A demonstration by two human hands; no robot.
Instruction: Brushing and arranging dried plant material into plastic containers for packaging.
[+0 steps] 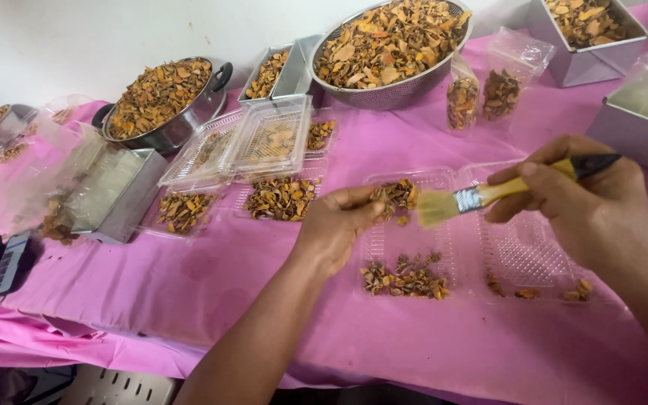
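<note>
A clump of dried orange-brown pieces [399, 195] sits pinched in the left hand [335, 225] over an open clear clamshell tray [414, 247] on the pink-covered bench [189, 285]. The right hand [594, 206] grips a yellow-handled brush [481, 196], bristles just beside the clump. Far off stand heaped bowls [391, 45].

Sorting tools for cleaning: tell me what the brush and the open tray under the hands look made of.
Brush: seemingly yellow wood or plastic handle, shiny metal band, pale bristles.
Tray: thin clear plastic, likely; see-through, glossy, ribbed base.
</note>
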